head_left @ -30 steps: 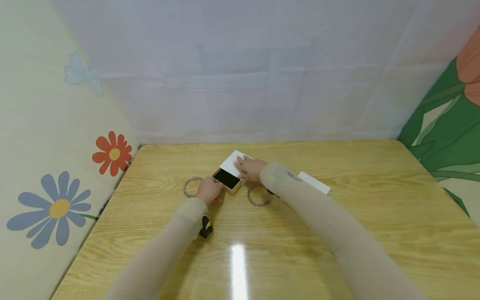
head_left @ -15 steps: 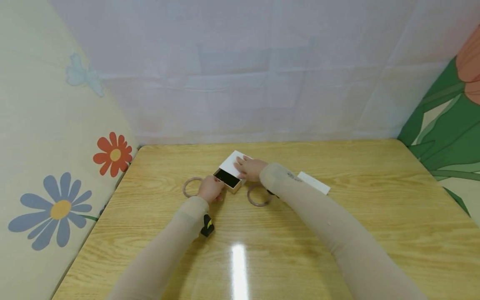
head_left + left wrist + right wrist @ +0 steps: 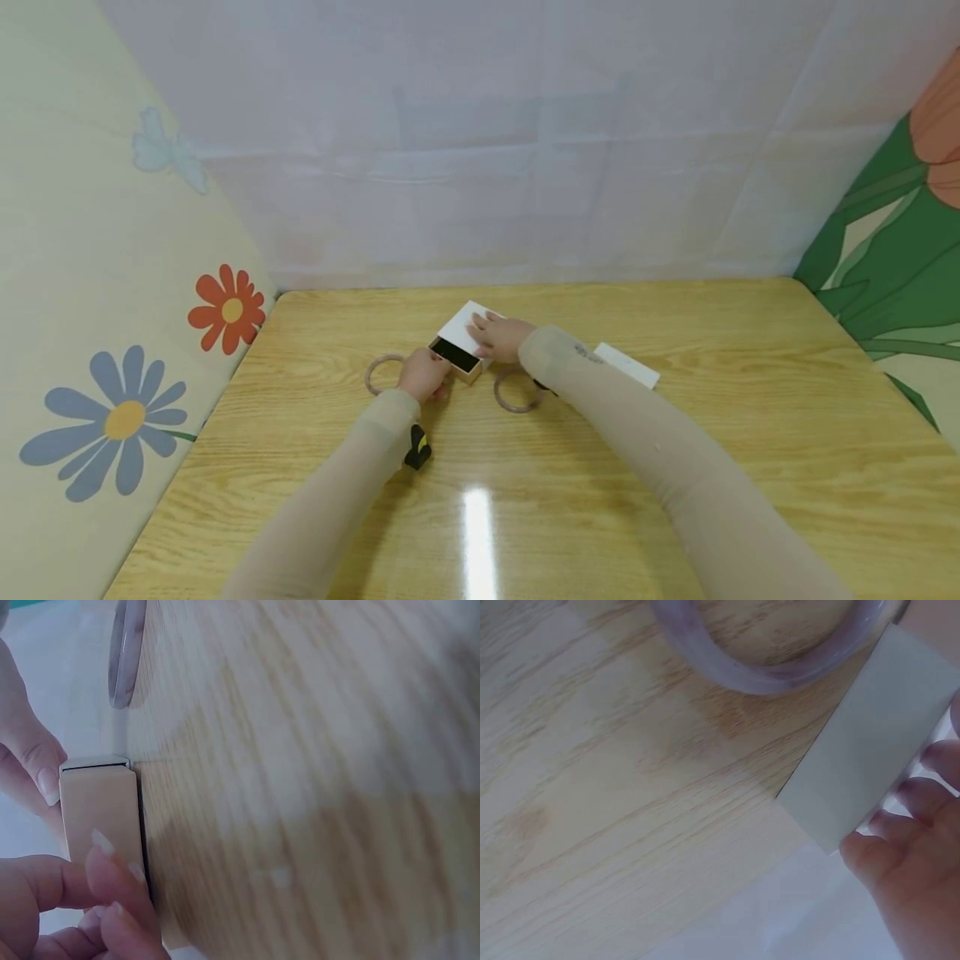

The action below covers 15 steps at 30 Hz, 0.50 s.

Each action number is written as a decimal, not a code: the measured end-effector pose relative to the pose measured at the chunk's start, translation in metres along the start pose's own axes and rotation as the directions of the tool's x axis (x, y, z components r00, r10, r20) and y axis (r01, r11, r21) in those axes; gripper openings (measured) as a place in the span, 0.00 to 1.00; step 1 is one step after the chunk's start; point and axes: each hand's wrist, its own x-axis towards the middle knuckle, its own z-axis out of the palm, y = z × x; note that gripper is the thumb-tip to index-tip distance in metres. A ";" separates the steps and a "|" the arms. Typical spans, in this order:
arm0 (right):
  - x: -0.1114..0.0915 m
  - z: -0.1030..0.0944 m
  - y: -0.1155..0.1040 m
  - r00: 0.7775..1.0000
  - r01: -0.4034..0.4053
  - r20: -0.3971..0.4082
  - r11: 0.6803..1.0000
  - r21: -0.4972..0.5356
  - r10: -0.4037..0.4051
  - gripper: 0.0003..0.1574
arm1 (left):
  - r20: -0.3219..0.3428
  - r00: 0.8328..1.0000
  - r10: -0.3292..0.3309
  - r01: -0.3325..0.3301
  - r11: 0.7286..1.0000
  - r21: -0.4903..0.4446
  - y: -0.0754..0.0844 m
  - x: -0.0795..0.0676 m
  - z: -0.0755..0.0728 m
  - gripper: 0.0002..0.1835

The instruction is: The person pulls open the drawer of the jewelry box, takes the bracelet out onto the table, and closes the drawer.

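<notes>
A white sleeve box (image 3: 459, 326) lies on the table, its tan drawer (image 3: 473, 372) with a black inside partly out toward the near side. My left hand (image 3: 422, 375) is at the drawer's front; in the left wrist view its bent fingers (image 3: 112, 881) touch the tan front face. My right hand (image 3: 501, 337) rests on top of the sleeve with fingers spread, and its thumb lies along the top edge. Close by are two mauve bangles, one bangle (image 3: 372, 386) left of the box beside my left hand, the other bangle (image 3: 516, 409) under my right wrist.
A flat white piece, perhaps a lid or small box (image 3: 633, 369), lies to the right, partly behind my right sleeve. The wooden table (image 3: 570, 533) meets a pale cloth backdrop (image 3: 480, 200) at its far edge. Flower-printed panels (image 3: 112, 250) stand at both sides.
My left hand has moved slightly away from me and right, and the drawer has slid a little further into the sleeve. The right hand stays in place on the sleeve.
</notes>
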 end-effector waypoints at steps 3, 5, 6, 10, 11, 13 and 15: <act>0.000 0.000 0.000 1.000 -0.009 0.010 1.000 -0.005 0.009 0.37 | -0.004 1.000 0.000 0.000 1.000 -0.004 0.000 0.001 0.001 0.08; 0.003 0.001 0.001 0.999 -0.024 0.029 1.000 0.004 0.024 0.37 | -0.001 1.000 -0.004 0.004 1.000 -0.009 0.000 0.002 0.001 0.08; 0.005 0.002 0.002 0.999 -0.028 0.037 0.999 0.016 0.027 0.37 | 0.002 1.000 -0.012 0.012 1.000 -0.011 0.000 0.002 0.001 0.08; 0.019 0.014 0.017 0.999 -0.011 0.036 0.999 0.039 0.009 0.40 | 0.011 1.000 -0.021 0.022 1.000 -0.019 0.001 0.004 0.002 0.08; 0.022 0.016 0.020 0.999 -0.009 0.037 0.999 0.038 0.007 0.40 | 0.012 1.000 -0.023 0.023 1.000 -0.019 0.002 0.004 0.002 0.08; 0.025 0.018 0.023 0.999 -0.007 0.037 1.000 0.028 0.006 0.40 | 0.012 1.000 -0.017 0.017 1.000 -0.022 0.003 0.004 0.003 0.08; 0.023 0.016 0.022 0.999 -0.010 0.037 1.000 0.028 0.009 0.40 | 0.008 1.000 -0.011 0.012 1.000 -0.024 0.004 0.004 0.003 0.08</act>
